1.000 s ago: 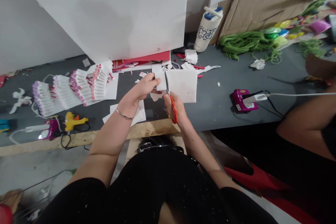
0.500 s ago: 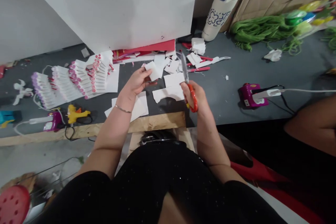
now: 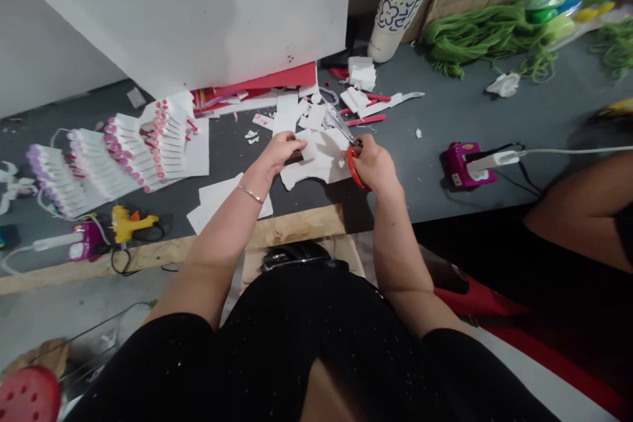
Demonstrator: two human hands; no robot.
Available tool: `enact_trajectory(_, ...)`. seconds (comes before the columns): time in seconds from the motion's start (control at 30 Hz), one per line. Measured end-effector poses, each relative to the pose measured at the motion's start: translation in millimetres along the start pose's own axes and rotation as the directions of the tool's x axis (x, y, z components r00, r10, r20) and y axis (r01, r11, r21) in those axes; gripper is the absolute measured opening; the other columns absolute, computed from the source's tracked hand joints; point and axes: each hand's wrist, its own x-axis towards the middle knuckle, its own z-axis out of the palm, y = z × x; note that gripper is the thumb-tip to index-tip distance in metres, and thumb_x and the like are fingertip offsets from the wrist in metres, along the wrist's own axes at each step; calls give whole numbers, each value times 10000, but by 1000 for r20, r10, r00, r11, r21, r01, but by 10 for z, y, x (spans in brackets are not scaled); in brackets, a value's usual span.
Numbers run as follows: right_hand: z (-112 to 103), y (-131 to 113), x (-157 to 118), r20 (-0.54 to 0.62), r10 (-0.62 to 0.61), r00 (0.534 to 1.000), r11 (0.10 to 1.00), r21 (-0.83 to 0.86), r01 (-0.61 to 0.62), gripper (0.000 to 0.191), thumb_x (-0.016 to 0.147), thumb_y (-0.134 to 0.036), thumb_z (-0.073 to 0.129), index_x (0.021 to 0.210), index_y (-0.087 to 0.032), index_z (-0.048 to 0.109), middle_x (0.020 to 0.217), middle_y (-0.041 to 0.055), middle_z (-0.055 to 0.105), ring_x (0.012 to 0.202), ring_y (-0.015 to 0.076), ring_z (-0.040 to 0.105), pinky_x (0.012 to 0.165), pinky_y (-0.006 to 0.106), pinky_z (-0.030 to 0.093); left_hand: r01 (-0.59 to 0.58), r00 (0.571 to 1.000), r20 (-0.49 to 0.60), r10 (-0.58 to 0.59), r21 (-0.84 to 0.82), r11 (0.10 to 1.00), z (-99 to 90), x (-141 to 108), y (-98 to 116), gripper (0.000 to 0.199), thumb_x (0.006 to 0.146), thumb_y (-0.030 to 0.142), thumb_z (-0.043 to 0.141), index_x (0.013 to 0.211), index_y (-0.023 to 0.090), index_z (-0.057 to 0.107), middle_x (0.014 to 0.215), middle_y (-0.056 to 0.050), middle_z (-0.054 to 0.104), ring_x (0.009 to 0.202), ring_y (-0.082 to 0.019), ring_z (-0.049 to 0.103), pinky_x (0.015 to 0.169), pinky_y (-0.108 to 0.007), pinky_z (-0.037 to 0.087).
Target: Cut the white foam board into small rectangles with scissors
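Note:
My left hand (image 3: 281,150) pinches a small white piece of paper or thin foam (image 3: 309,148) between thumb and fingers. Orange-handled scissors (image 3: 355,168) are in my right hand (image 3: 376,163), their blades pointing up and to the left over the scraps. Both hands are just above a white sheet with a curved cut-out edge (image 3: 321,170). Behind them lie white strips and cut squares, including a little stack (image 3: 362,74). More white sheets (image 3: 208,201) rest under and beside my left forearm.
Rows of white sticks with pink and purple tips (image 3: 128,151) lie at the left. Near the front edge is a yellow glue gun (image 3: 129,223). A white bottle (image 3: 398,10), green yarn (image 3: 487,36) and a purple power adapter (image 3: 467,165) stand rightward. Another person's arm (image 3: 583,198) is at far right.
My left hand has moved right with the white piece, closer to the scissors. The scissors have come lower, and their blades have swung leftward. The whole view has shifted a little.

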Motion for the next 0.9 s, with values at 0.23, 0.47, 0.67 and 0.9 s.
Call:
enact_trajectory(0.23, 121, 103, 132, -27, -17, 999, 948, 318, 25, 408, 777, -223, 753, 1178, -222, 679, 1049, 106, 808, 1011, 325, 763, 933, 480, 586, -82, 996, -40, 84, 50, 995, -35, -29, -40, 278, 787, 21, 767, 636, 169, 588, 643, 24, 583, 611, -88, 531, 628, -231, 450)
enact_trajectory(0.47, 203, 199, 486, -91, -263, 961, 701, 667, 255, 431, 834, -462, 811, 1189, -295, 632, 1014, 28, 743, 961, 234, 730, 916, 427, 605, -134, 991, -45, 127, -197, 971, -223, -208, 28, 339, 680, 163, 930, 872, 203, 652, 817, 19, 704, 737, -133, 666, 660, -242, 540)
enact_trajectory(0.67, 152, 59, 625, -147, -212, 966, 831, 492, 257, 491, 864, -540, 789, 1236, -249, 656, 922, 39, 739, 866, 243, 711, 875, 431, 588, -251, 948, -266, 176, -280, 927, -497, -374, 92, 451, 713, 160, 923, 1064, 265, 659, 888, 20, 744, 805, -158, 731, 721, -261, 596)
enact_trajectory(0.9, 242, 24, 569, -24, -223, 975, 964, 141, 224, 557, 791, -347, 813, 1316, -193, 706, 1058, 125, 792, 1002, 338, 727, 928, 466, 569, -154, 935, -352, -33, -490, 858, -666, -609, 208, 144, 868, 47, 668, 827, 184, 655, 814, -17, 747, 776, -119, 724, 798, -223, 649)
